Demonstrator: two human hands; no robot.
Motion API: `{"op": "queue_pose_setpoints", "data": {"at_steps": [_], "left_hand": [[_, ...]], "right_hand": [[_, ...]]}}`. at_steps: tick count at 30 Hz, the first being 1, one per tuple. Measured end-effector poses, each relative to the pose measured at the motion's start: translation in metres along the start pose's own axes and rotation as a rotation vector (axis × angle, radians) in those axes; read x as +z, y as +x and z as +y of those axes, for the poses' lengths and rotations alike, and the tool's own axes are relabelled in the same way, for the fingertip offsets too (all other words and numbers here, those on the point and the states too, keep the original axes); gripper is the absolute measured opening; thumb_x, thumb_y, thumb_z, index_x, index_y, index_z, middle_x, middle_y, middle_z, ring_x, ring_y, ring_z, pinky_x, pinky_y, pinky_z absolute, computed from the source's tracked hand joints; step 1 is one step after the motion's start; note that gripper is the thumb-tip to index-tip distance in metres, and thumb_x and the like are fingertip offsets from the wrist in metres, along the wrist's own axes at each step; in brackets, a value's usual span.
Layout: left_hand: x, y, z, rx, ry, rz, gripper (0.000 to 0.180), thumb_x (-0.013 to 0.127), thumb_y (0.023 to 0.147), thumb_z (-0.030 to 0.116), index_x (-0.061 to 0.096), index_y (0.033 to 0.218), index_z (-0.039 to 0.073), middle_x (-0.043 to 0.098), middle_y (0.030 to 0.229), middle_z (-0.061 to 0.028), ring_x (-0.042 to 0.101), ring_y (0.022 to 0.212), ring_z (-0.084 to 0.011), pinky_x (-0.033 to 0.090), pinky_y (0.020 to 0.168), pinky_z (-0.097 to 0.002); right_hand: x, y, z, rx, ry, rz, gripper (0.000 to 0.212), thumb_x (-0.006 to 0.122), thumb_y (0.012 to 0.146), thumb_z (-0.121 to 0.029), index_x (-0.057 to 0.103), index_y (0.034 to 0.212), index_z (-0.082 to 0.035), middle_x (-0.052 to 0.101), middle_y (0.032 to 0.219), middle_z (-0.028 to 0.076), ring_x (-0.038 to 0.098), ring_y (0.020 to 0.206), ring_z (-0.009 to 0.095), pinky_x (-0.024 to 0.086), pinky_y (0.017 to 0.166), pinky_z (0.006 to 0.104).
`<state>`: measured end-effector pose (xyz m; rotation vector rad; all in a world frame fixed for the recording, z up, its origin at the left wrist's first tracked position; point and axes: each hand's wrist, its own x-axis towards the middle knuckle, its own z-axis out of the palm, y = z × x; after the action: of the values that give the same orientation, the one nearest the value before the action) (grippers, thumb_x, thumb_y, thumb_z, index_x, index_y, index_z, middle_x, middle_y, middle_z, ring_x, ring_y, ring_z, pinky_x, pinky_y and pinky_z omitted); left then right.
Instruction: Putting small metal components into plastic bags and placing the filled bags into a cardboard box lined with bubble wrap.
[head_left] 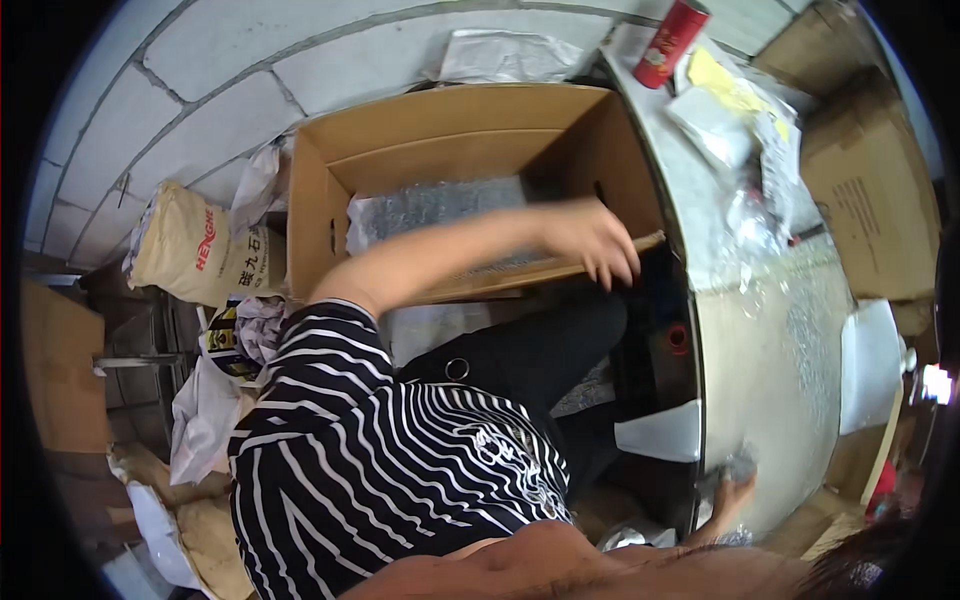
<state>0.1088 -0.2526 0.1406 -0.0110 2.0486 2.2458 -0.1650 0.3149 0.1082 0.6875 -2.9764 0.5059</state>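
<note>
My left hand [590, 238], slightly blurred, reaches across the large open cardboard box [440, 140] to its near right corner. Its fingers hang loosely apart, with nothing visible in them. Inside the box lies clear plastic-wrapped material [440, 208], partly covered by my left forearm. At the lower right, my right hand [735, 495] is by the edge of the worktable [760, 400]. Its fingers close around a small greyish, see-through thing [738, 466] whose kind is unclear. A white flap-like piece [660, 432] juts from the table's edge nearby.
A red cylindrical can [671, 42] stands at the table's far end, beside crumpled clear plastic [755, 215] and yellow paper [722, 82]. A cardboard carton [868, 190] is at the right. Paper sacks [185, 243] sit left of the box, before a white block wall [230, 50].
</note>
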Motion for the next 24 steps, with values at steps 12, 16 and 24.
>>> {"op": "queue_pose_setpoints", "data": {"at_steps": [12,16,24], "left_hand": [[-0.232,-0.316,-0.373,-1.294,-0.234,0.489,0.020,0.058,0.082,0.009,0.069,0.089,-0.005,0.070,0.091,-0.0209,0.069,0.076,-0.0283,0.056,0.064,-0.0383],[-0.164,-0.363,-0.418,-1.281,0.209,0.146,0.017,0.058,0.079,0.002,0.067,0.091,-0.007,0.069,0.092,-0.0245,0.068,0.075,-0.0304,0.055,0.062,-0.0429],[-0.098,-0.290,-0.289,-1.497,0.744,0.168,0.044,0.065,0.084,0.017,0.061,0.128,0.009,0.060,0.131,-0.0133,0.059,0.115,-0.0252,0.049,0.089,-0.0383]], "right_hand": [[0.054,0.106,-0.191,-0.052,0.603,-0.155,0.073,0.072,0.085,-0.040,0.046,0.136,0.006,0.062,0.120,0.016,0.061,0.099,0.025,0.051,0.087,0.0363],[0.139,0.120,-0.410,-0.305,0.866,-0.804,0.090,0.074,0.081,-0.052,0.038,0.141,0.004,0.053,0.132,0.016,0.054,0.116,0.026,0.045,0.100,0.0391],[0.299,0.004,-0.654,-0.212,0.814,-1.821,0.035,0.074,0.079,-0.012,0.064,0.111,-0.001,0.068,0.099,0.008,0.064,0.084,0.016,0.054,0.074,0.0314]]}}
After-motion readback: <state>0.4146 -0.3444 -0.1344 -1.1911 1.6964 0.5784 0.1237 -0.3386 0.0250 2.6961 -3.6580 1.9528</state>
